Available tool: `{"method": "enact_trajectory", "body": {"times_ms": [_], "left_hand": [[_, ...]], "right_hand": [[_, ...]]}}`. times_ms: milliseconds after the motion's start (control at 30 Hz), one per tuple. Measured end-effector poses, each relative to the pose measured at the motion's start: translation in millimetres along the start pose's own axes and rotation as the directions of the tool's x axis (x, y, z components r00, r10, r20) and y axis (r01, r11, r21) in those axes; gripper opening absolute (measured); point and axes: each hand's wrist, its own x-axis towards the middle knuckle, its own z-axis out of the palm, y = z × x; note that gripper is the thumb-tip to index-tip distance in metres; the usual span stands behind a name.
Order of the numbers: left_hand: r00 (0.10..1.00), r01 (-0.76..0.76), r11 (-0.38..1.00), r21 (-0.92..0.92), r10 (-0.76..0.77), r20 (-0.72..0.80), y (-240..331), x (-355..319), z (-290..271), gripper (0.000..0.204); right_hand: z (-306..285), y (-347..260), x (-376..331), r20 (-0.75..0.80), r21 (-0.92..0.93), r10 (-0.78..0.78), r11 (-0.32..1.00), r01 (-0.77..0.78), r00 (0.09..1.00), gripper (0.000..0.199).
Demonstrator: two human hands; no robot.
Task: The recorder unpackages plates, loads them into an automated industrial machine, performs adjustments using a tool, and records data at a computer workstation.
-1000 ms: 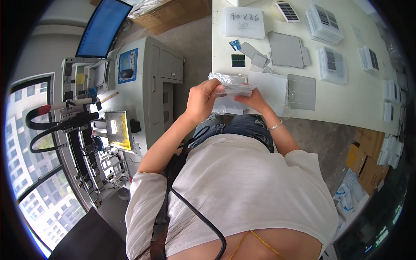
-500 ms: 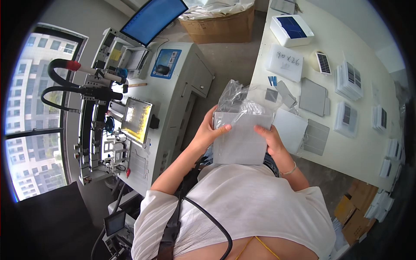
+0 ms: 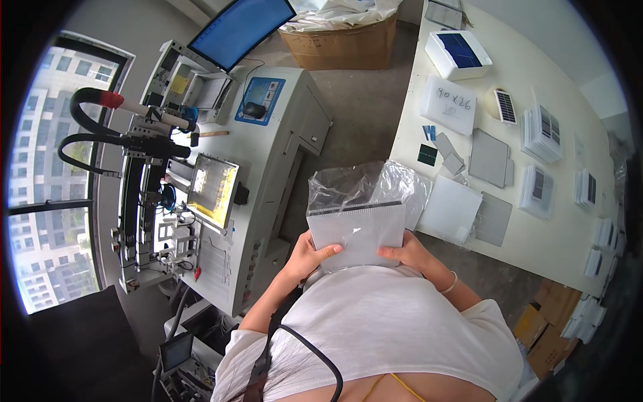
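Both of my hands hold a flat stack of thin grey square sheets [image 3: 358,231] up in front of my chest. My left hand [image 3: 309,254] grips its lower left edge with the thumb on the face. My right hand [image 3: 405,253] grips the lower right corner. A crumpled clear plastic bag [image 3: 365,184] sticks up behind the stack's top edge. The stack is tilted toward me, between the white machine and the white table.
A white machine [image 3: 281,134] with a lit tray [image 3: 213,187] and hoses stands at my left, a blue monitor [image 3: 242,27] behind it. The white table [image 3: 562,234] at my right carries grey sheets, small panel stacks and white boxes. A cardboard box [image 3: 341,40] sits on the floor ahead.
I have turned left, from the white table toward the machine. The stack with its bag came off the table edge and now stands upright in both hands, closer to my chest.
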Motion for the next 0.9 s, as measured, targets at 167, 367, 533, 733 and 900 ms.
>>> {"method": "enact_trajectory", "body": {"times_ms": [167,367,533,733,900], "left_hand": [[0.995,-0.011,0.982,0.187,-0.008,0.101,-6.1,-9.7,-16.0,0.039],[0.983,-0.110,0.939,0.325,0.055,0.174,-6.4,-16.6,-22.9,0.036],[0.958,-0.244,0.804,0.542,0.112,0.265,11.1,-20.8,-35.6,0.070],[0.975,-0.180,0.982,-0.062,0.187,0.120,42.2,3.5,-20.2,0.104],[0.995,-0.101,0.991,0.092,0.101,0.004,18.3,-5.3,-17.6,0.034]], "right_hand": [[-12.3,-3.9,6.5,0.220,-0.026,-0.188,0.980,0.199,0.957,0.069],[7.1,-30.5,23.0,0.123,0.299,-0.358,0.903,0.310,0.925,0.060],[12.4,-21.4,21.0,0.116,0.072,-0.438,0.899,0.432,0.891,0.035],[6.5,-17.3,34.5,0.184,0.058,-0.356,0.934,0.351,0.916,0.038],[4.2,0.6,28.7,0.155,0.160,-0.303,0.947,0.279,0.940,0.039]]}}
